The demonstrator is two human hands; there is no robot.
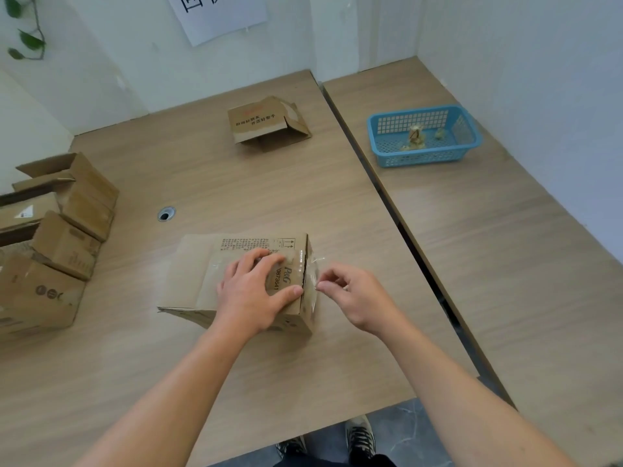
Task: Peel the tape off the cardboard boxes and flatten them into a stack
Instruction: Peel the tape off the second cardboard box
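Left hand (256, 291) is pressing the box (236, 278) flat-fingered at the table's (236, 183) near middle, right hand (350, 298) is pinching clear tape (312, 274) at its end; peeling's underway, a steady outward pull looks next

2 dark, pale-laced sneakers (360, 439)

— What sort of place is this?
— An office corner, by the look of it. Two wood-grain desks, the left desk (236, 183) and the right desk (505, 264), stand edge to edge against plain white walls. The left one has a cable hole (166, 214) in its top.
— Anything else?
— A printed paper notice (219, 18) on the wall, a trailing plant (31, 40), cardboard boxes (77, 197) crowded along the left desk's left edge, and a blue plastic basket (424, 159) on the right desk.
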